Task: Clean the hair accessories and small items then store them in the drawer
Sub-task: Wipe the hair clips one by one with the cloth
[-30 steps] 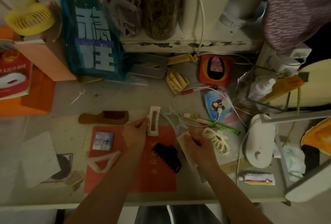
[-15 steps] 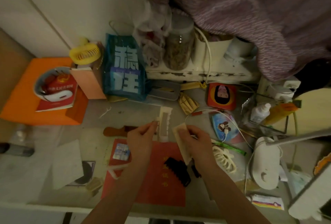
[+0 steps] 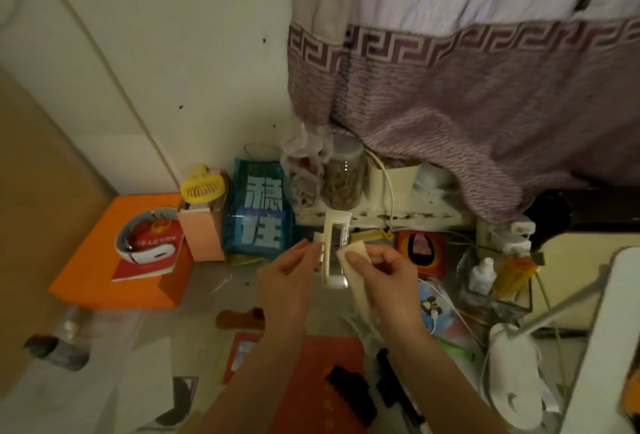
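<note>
Left hand [image 3: 289, 277]: fingers pinched on the side tab of a white hair clip [image 3: 335, 249], which is held upright above the desk [image 3: 204, 298].
Right hand [image 3: 382, 276]: thumb and fingers closed round a folded cream cloth [image 3: 356, 270], its upper end touching the right edge of the hair clip, the rest hanging down below the hand.

All places below are given from the hair clip.
Behind and left: blue bag [image 3: 258, 211] with large pale characters, standing.
Further left: yellow fan [image 3: 202, 185] on a pink box [image 3: 202, 232]; beyond that, an orange box [image 3: 104, 260] with a red booklet [image 3: 149, 253] on top.
Behind: glass jar [image 3: 343, 177] on a white shelf [image 3: 415, 215], under a hanging purple curtain [image 3: 467, 104].
Below and left: brown comb [image 3: 239, 319] lying flat.
Below, nearer the person: red mat [image 3: 311, 381], with a black claw clip [image 3: 351, 395] on it.
Right: red tin [image 3: 420, 251] with a face picture.
Far right: white bottle [image 3: 481, 276] beside an orange bottle [image 3: 512, 276].
Lower right: white lamp base [image 3: 516, 374]; green pen [image 3: 455, 350] partly hidden by the right forearm.
</note>
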`<state>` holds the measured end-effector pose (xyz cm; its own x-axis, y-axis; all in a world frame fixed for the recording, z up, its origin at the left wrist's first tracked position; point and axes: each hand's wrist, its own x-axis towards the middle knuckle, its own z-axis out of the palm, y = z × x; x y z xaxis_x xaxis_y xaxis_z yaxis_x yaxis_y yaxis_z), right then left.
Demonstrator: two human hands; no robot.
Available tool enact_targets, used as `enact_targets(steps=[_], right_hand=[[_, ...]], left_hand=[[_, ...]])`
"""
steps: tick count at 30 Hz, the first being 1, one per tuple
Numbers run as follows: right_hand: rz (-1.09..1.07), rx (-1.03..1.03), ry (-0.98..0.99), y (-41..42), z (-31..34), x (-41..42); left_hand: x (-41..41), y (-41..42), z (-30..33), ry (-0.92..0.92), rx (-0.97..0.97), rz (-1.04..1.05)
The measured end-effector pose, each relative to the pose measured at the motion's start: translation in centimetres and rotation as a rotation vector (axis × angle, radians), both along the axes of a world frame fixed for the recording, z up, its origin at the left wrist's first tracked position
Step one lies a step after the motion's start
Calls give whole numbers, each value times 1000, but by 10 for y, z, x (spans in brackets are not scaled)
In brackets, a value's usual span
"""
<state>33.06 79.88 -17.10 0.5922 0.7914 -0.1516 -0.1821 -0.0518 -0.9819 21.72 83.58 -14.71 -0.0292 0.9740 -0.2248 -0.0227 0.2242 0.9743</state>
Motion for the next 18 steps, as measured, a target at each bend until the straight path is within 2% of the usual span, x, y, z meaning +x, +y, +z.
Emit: enact_targets(steps=[5,10,18], right_hand=[[29,30,48,-10,23,3],[92,150,-12,-22,50,7],[89,264,28,-36,83,24]], left_hand=[[7,-7,26,-76,123,-10],[12,-16,48,-91,206,-129],[21,-18,79,-108,440,-295]])
